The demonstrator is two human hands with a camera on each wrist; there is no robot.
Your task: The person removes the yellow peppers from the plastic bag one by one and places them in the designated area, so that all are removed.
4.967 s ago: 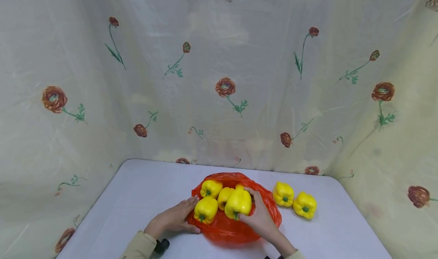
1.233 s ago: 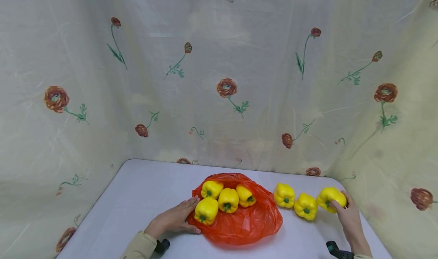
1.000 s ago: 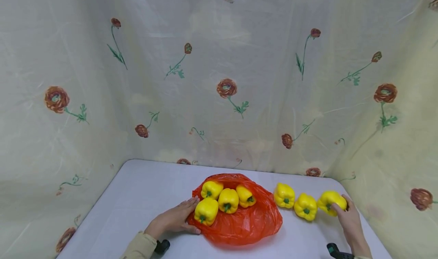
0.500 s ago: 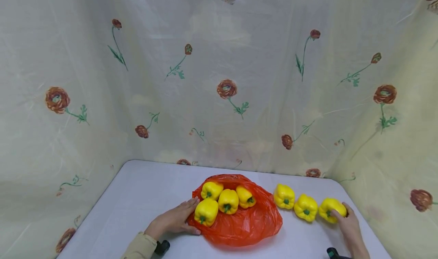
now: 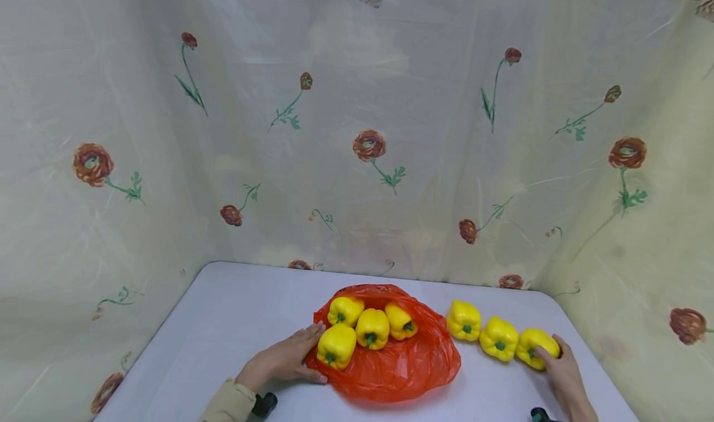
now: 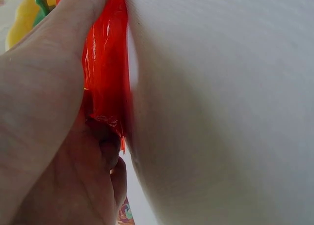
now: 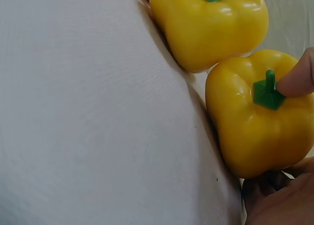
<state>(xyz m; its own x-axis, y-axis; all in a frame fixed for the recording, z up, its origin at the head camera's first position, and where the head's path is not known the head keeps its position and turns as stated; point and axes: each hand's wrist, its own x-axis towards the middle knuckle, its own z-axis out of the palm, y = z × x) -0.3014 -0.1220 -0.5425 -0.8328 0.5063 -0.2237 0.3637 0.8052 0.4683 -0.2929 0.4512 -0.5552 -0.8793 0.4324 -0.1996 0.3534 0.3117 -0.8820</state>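
Observation:
My right hand (image 5: 563, 367) grips a yellow bell pepper (image 5: 537, 349) at the right end of a row on the table. Its thumb lies by the green stem (image 7: 268, 92) and its fingers curl behind the far side. Just left of it sits a second bell pepper (image 5: 499, 338), right up against it, then a third (image 5: 463, 320). My left hand (image 5: 286, 355) holds the left side of a red plastic bag (image 5: 398, 369), fingers and thumb about its edge. Several more yellow peppers (image 5: 372, 328) lie in the bag's open mouth.
The white table (image 5: 245, 298) has rounded far corners. A flower-printed curtain (image 5: 418, 162) hangs behind it and along both sides. Black straps with small devices (image 5: 263, 403) sit at both wrists.
My right hand took a bell pepper out of the bag and carried it right. It then lowered it to the row's end and shifted it left against its neighbour. My left hand stayed put.

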